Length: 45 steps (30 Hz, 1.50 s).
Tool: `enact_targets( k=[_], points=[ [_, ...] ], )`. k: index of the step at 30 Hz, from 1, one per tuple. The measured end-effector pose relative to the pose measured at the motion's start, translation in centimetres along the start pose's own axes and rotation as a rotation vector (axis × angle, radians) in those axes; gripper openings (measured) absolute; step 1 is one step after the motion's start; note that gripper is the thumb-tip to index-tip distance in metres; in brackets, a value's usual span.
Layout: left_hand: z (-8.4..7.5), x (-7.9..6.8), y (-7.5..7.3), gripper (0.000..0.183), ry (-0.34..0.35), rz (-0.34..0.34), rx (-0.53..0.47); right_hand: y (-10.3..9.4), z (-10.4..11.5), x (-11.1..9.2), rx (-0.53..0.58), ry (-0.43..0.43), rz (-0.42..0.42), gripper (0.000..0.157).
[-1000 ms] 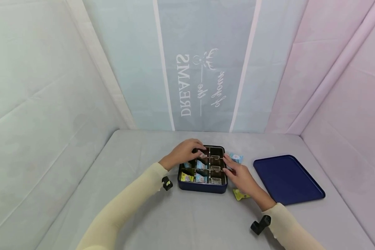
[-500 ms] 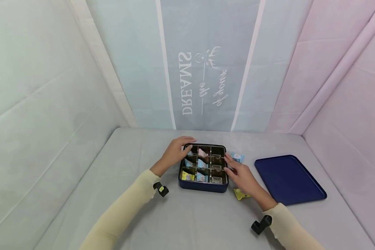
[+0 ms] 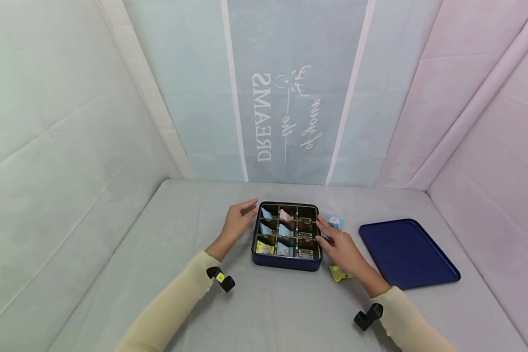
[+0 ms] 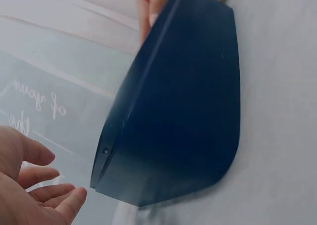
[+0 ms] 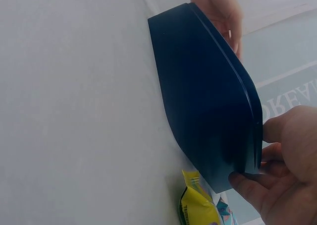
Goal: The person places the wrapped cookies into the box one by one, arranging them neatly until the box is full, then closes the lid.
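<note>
A dark blue box (image 3: 286, 264) with nine-like rows of square compartments sits on the table. Blue wrapped candies (image 3: 286, 230) lie in several compartments, a pink wrapped candy (image 3: 285, 215) in the far middle one, and a yellow wrapped candy (image 3: 264, 247) in the near left one. No candy shows in the right column. My left hand (image 3: 236, 225) hovers just left of the box, fingers loosely bent, holding nothing. With thumb and fingertips, my right hand (image 3: 342, 249) touches the box's right rim and side wall (image 5: 208, 96), fingers fairly straight.
To the right lies a flat dark blue lid (image 3: 408, 254). A loose blue candy (image 3: 335, 221) lies behind my right hand, and a yellow candy packet (image 5: 198, 205) lies on the table beside the box. Fabric walls (image 3: 79, 122) enclose the table.
My left hand was at the pink candy in the far middle compartment; it has moved left, over the far left compartment, then off the box. My right hand stays at the rim.
</note>
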State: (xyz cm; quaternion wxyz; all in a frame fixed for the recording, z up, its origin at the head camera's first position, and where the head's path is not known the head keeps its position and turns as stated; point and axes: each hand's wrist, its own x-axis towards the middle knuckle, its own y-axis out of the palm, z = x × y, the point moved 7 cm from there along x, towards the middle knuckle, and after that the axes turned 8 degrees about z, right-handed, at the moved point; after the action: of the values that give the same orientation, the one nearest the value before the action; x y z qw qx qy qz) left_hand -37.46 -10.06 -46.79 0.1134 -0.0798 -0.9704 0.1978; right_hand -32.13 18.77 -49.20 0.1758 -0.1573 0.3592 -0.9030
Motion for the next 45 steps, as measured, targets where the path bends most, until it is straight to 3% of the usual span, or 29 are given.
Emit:
enact_targets(
  k=[6,18,27,35,45],
  points=[
    [1.0,-0.8,0.3,0.038,-0.032,-0.005,-0.061,-0.1,0.1,-0.1,0.000,-0.004,-0.004,0.052],
    [1.8,-1.9,1.4,0.040,-0.023,0.036,-0.143,-0.1,0.3,0.0,-0.004,-0.017,-0.002,0.053],
    [1.6,-2.1,1.5,0.039,-0.032,-0.005,-0.160,-0.2,0.2,0.1,-0.018,-0.016,-0.013,0.052],
    [2.8,-2.2,1.6,0.037,-0.071,-0.039,-0.214,-0.2,0.0,0.2,-0.005,-0.013,-0.008,0.053],
    [3.7,-2.3,1.6,0.036,-0.104,-0.031,-0.226,0.0,-0.4,0.0,-0.007,0.002,-0.007,0.053]
  ],
)
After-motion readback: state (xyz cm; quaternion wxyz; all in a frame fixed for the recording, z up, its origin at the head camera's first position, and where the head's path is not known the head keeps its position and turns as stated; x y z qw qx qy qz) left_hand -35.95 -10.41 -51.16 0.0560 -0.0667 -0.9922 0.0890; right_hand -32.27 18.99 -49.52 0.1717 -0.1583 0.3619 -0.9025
